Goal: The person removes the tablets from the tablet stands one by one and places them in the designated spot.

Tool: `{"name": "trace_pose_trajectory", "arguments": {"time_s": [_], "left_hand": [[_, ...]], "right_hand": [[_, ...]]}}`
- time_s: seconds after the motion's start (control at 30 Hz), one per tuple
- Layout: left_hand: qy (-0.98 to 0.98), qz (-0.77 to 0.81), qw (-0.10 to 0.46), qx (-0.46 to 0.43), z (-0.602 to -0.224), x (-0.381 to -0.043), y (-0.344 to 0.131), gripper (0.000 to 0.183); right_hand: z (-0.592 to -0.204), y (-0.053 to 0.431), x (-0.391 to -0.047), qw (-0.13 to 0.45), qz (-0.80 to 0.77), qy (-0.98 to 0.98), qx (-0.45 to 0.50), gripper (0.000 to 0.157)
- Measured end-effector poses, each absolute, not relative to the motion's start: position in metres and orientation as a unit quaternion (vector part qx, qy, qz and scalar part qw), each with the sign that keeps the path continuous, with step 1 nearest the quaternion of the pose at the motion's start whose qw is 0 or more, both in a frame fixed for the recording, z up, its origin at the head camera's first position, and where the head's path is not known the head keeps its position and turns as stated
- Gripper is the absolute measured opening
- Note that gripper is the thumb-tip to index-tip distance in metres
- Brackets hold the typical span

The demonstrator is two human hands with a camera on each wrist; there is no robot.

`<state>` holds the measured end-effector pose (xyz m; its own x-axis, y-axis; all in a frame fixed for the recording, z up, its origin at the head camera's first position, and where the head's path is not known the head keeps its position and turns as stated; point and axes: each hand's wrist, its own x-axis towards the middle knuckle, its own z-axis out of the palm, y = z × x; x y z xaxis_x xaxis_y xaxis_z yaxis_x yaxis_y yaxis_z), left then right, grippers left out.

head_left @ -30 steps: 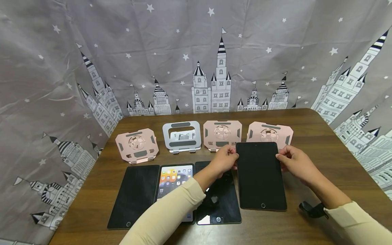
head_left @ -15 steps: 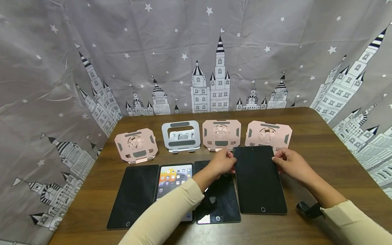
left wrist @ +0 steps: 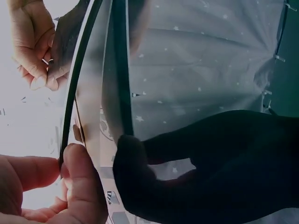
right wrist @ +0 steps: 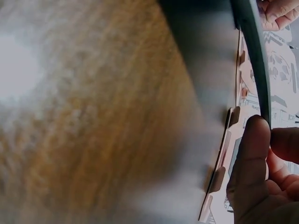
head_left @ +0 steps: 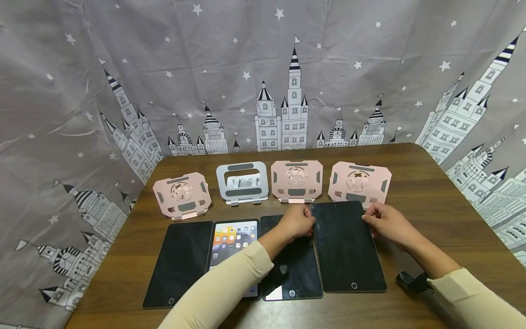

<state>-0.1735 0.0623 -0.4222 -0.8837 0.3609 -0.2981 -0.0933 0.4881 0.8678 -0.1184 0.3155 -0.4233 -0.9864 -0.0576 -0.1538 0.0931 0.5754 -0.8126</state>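
Note:
In the head view both my hands pinch the side edges of a black tablet (head_left: 347,251) near its far end. My left hand (head_left: 297,221) grips its left edge, above the neighbouring black tablet (head_left: 293,269). On the opposite edge is my right hand (head_left: 384,221). The held tablet's round home button faces my side of the table. Both wrist views show thumb and fingers closed on the tablet's thin edge. Just behind it stands a pink tablet stand (head_left: 359,183), its lower part hidden by the tablet.
Farther left along the wooden table (head_left: 435,201) stand another pink stand (head_left: 297,179), a silver stand (head_left: 242,183) and a leftmost pink stand (head_left: 182,194). In front lie a lit tablet (head_left: 232,240), partly covered by my sleeve, and a black tablet (head_left: 181,260). A patterned curtain (head_left: 349,45) hangs behind.
The held tablet has come down and slightly toward me, with its far end lower. Both hands moved with it, keeping their grip. The stands and other tablets stayed in place.

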Motion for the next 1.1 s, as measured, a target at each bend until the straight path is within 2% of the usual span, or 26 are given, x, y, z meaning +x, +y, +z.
{"name": "trace_pose_trajectory", "arguments": {"time_s": [0.2,0.5,0.87,1.1], "left_hand": [[0.861,0.441,0.223,0.119,-0.427,-0.175,0.058,0.036],[0.896,0.36,0.218,0.14,-0.426,-0.177,0.058,0.036],[0.901,0.326,0.253,0.132,-0.422,-0.182,0.06,0.038],[0.917,0.289,0.218,0.168,-0.425,-0.182,0.062,0.029]], "right_hand": [[-0.429,0.314,-0.118,0.096,-0.46,0.883,0.01,0.01],[-0.432,0.315,-0.119,0.108,-0.459,0.882,0.011,0.01],[-0.434,0.315,-0.121,0.129,-0.427,0.895,0.017,0.014],[-0.433,0.312,-0.122,0.131,-0.41,0.903,0.004,0.015]]}}
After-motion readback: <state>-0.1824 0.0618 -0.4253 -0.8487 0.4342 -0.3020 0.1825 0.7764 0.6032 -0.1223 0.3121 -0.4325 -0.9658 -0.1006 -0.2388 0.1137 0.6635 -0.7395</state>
